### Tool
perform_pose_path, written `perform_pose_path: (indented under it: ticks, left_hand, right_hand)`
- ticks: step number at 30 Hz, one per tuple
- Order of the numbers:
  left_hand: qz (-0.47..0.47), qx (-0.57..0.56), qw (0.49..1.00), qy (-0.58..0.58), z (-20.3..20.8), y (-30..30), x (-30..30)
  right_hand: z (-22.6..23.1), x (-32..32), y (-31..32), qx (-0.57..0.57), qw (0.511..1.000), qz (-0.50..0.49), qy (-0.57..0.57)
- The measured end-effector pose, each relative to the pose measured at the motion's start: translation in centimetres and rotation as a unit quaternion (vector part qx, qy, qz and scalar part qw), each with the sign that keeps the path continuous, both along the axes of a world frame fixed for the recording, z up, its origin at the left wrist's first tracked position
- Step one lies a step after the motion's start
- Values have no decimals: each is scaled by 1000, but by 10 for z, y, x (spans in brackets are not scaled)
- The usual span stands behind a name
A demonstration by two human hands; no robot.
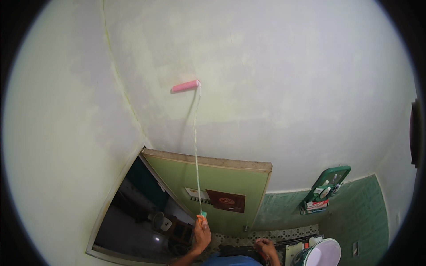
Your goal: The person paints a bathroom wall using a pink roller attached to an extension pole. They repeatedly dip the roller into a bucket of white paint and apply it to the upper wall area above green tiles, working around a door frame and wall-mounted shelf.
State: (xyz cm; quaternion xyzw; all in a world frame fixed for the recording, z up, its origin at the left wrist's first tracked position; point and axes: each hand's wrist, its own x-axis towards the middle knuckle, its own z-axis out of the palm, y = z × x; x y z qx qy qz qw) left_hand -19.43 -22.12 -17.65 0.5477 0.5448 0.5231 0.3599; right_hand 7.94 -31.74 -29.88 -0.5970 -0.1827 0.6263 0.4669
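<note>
My left hand (202, 235) is closed around the orange and green grip of a paint roller (196, 146). Its long, thin, paint-streaked rod reaches up to a pink roller sleeve (185, 86) at the wall (284, 80) above the door. The sleeve looks to be against the wall, with the rod's shadow falling beside it. Pale and lilac patches show around the sleeve. Low in the view, my right hand (266, 247) has its fingers curled in; whether anything is inside them is hidden. To its right stands a paint bucket (329, 252) with a pale inside.
A green door (222, 177) stands open below the roller, beside a dark doorway (137, 213) into another room. A green-framed mirror shelf (326, 188) with toiletries hangs on the right, over green tiles (359, 217). A dark object (416, 133) juts from the far-right wall.
</note>
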Motion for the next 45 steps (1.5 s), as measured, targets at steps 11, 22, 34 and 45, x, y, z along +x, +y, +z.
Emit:
perform_pose_path:
  ticks: [11, 22, 34, 45]
  left_hand:
    - [-60, -5, 997, -44, 18, -1, 44]
    - [-80, 53, 994, -51, 32, 12, 74]
    - [-106, 26, 991, -83, 25, 20, 101]
    - [-40, 165, 985, 25, 243, 186, 8]
  right_hand:
    - [12, -6, -14, -17, 1000, -10, -23]
    - [25, -17, -10, -18, 999, 10, -28]
    - [4, -19, -5, 12, 997, 29, -76]
    - [19, -16, 8, -18, 1000, 16, -4]
